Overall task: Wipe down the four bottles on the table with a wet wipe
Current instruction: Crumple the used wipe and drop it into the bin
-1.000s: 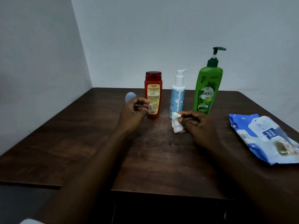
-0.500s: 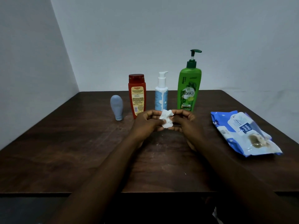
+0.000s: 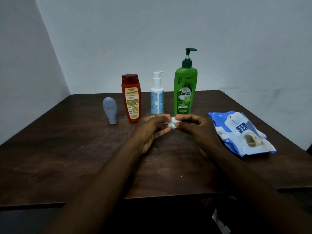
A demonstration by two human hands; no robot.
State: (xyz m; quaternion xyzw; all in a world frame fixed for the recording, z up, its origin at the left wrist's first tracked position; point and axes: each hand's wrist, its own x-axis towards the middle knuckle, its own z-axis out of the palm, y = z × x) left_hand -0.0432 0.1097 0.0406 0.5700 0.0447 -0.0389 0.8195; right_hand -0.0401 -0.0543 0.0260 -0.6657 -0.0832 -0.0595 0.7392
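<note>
One wide-angle view, worn at head height, looks forward and down across the tabletop (image 3: 67,157) toward the wall corner at upper left. The left hand (image 3: 152,130) and right hand (image 3: 200,130) reach up from the bottom edge to mid-frame, with the row of bottles (image 3: 157,102) just beyond.

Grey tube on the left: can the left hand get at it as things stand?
Probably yes: the grey tube stands at the row's open end, bare table between it and the left hand, which now pinches the wipe.
</note>
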